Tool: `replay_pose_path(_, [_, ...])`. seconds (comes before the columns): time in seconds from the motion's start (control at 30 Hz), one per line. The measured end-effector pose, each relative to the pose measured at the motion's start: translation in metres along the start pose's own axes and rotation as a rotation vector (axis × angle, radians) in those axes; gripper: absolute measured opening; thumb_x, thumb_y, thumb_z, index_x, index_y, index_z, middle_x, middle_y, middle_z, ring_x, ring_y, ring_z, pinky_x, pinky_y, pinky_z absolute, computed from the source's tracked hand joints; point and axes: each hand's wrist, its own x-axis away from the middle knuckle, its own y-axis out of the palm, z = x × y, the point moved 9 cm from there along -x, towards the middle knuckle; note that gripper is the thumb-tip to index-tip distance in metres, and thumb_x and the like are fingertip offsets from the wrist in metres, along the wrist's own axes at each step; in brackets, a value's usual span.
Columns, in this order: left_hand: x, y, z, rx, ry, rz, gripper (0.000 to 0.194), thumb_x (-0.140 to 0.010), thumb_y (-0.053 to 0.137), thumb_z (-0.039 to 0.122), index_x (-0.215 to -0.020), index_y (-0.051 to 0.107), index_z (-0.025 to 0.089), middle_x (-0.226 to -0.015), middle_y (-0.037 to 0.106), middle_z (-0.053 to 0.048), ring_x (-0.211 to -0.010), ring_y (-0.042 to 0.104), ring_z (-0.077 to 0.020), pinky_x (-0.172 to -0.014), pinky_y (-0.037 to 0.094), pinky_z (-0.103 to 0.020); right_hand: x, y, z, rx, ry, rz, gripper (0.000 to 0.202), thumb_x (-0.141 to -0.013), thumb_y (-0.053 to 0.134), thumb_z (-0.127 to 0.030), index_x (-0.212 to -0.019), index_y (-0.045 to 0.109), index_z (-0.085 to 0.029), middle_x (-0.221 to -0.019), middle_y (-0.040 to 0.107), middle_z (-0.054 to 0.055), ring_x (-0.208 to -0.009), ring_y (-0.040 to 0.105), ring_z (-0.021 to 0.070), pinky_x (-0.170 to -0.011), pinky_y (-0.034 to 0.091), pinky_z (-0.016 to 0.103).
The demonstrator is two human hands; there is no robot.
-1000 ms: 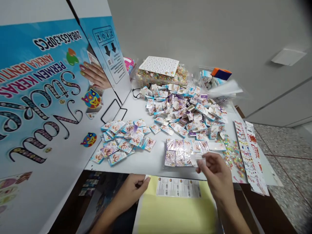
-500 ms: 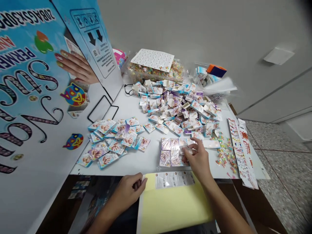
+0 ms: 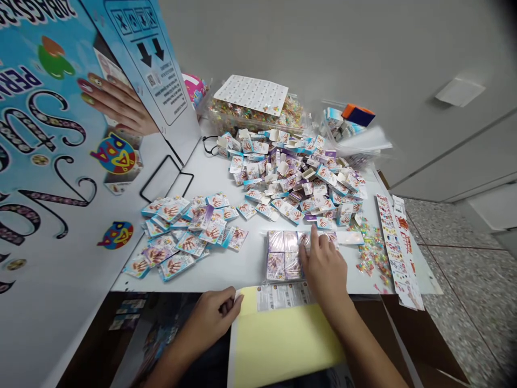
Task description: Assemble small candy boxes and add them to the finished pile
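Note:
My left hand (image 3: 216, 315) is closed on the top left corner of a yellow sticker sheet (image 3: 283, 339), finger and thumb pinching its edge. A strip of pale printed labels (image 3: 285, 296) runs along the top of the sheet. Beyond it, a clear-wrapped pack of small boxes (image 3: 278, 256) lies on the white table (image 3: 238, 269). My right hand (image 3: 325, 264) rests over the right part of this pack, fingers stretched out on its top. The palm and wrist hide some of the pack and the sheet's right end.
Small flat boxes (image 3: 181, 237) are heaped at left, and many opened boxes (image 3: 299, 178) farther back. A tub of colourful pieces (image 3: 258, 116) stands behind them. Loose pieces (image 3: 374, 253) and sticker strips (image 3: 393, 253) lie at right. A large printed carton (image 3: 81, 226) blocks the left.
My right hand has gone from bent, pinching fingers above the pack's right part to lying flatter on it. My left hand keeps its hold on the sheet. The view has shifted slightly.

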Motion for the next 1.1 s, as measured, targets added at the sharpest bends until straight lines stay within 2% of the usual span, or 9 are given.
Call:
replay_pose_path(0.1, [0.0,0.001,-0.002,-0.004,0.001,0.009,0.041,-0.096,0.046,0.043,-0.062,0.042,0.021,-0.052,0.05,0.004,-0.05,0.049,-0.0109,-0.054,0.034,-0.022,0.001,0.001,0.015,-0.039,0.077,0.058,0.049,-0.104,0.04,-0.034,-0.145,0.045,-0.008,-0.108,0.061,0.018,-0.089,0.065,0.0293,-0.073,0.05,0.038])
replay_pose_path(0.33, [0.0,0.002,-0.003,-0.012,0.015,0.008,0.042,-0.097,0.044,0.045,-0.062,0.041,0.021,-0.053,0.049,0.004,-0.051,0.05,-0.0116,-0.055,0.034,-0.023,-0.003,0.018,0.039,-0.231,0.174,-0.025,0.048,-0.102,0.034,-0.019,-0.149,0.042,-0.018,-0.111,0.057,0.012,-0.068,0.061,0.0197,-0.055,0.042,0.03])
replay_pose_path(0.5, [0.0,0.004,-0.006,-0.003,0.02,0.003,0.042,-0.097,0.043,0.046,-0.063,0.041,0.021,-0.053,0.048,0.004,-0.051,0.048,-0.0115,-0.055,0.033,-0.023,0.007,0.01,0.024,-0.287,0.083,0.037,0.042,-0.104,0.038,-0.033,-0.138,0.052,-0.013,-0.123,0.055,0.019,-0.101,0.062,0.0308,-0.082,0.051,0.042])
replay_pose_path(0.67, [0.0,0.006,-0.011,-0.022,0.021,0.014,0.043,-0.097,0.044,0.047,-0.063,0.041,0.021,-0.053,0.047,0.005,-0.051,0.047,-0.0114,-0.056,0.032,-0.023,0.015,0.012,0.022,-0.364,0.086,0.016,0.07,-0.093,0.056,-0.057,-0.148,0.042,-0.015,-0.135,0.05,0.023,-0.124,0.051,0.0412,-0.093,0.049,0.055])
replay_pose_path(0.73, [0.001,0.005,-0.01,-0.019,0.024,0.018,0.043,-0.097,0.045,0.047,-0.063,0.041,0.021,-0.054,0.047,0.005,-0.051,0.047,-0.0114,-0.055,0.032,-0.023,0.011,0.013,0.031,-0.451,0.087,0.003,0.064,-0.096,0.054,-0.051,-0.149,0.041,-0.017,-0.133,0.051,0.021,-0.117,0.058,0.0372,-0.09,0.052,0.052])
replay_pose_path(0.83, [0.002,0.001,-0.008,-0.006,0.031,0.025,0.044,-0.098,0.045,0.048,-0.063,0.043,0.02,-0.055,0.048,0.004,-0.053,0.049,-0.0118,-0.055,0.032,-0.023,0.004,0.015,0.052,-0.562,0.104,0.005,0.047,-0.102,0.036,-0.028,-0.148,0.044,-0.018,-0.129,0.053,0.02,-0.091,0.068,0.0266,-0.076,0.057,0.042])
replay_pose_path(0.9, [0.004,-0.002,-0.006,0.006,0.039,0.026,0.043,-0.098,0.044,0.048,-0.065,0.047,0.02,-0.057,0.05,0.004,-0.055,0.051,-0.0125,-0.056,0.035,-0.022,0.005,0.008,0.058,-0.551,0.036,0.066,0.047,-0.102,0.031,-0.021,-0.145,0.048,-0.018,-0.135,0.051,0.022,-0.099,0.068,0.0276,-0.082,0.057,0.045])
replay_pose_path(1.0, [0.005,-0.006,-0.005,0.002,0.049,0.026,0.041,-0.099,0.044,0.048,-0.071,0.053,0.02,-0.061,0.052,0.004,-0.059,0.052,-0.0131,-0.059,0.038,-0.022,0.022,0.002,0.033,-0.431,-0.274,0.069,0.054,-0.099,0.049,-0.038,-0.149,0.045,-0.017,-0.154,0.041,0.022,-0.142,0.041,0.0395,-0.11,0.042,0.06])
replay_pose_path(1.1, [0.004,-0.01,-0.004,-0.031,0.044,0.038,0.041,-0.1,0.042,0.049,-0.072,0.053,0.02,-0.061,0.05,0.004,-0.058,0.051,-0.013,-0.058,0.038,-0.021,0.046,0.014,0.005,-0.321,-0.429,-0.031,0.102,-0.078,0.074,-0.063,-0.155,0.033,-0.011,-0.164,0.027,0.026,-0.153,0.015,0.0468,-0.118,0.027,0.068])
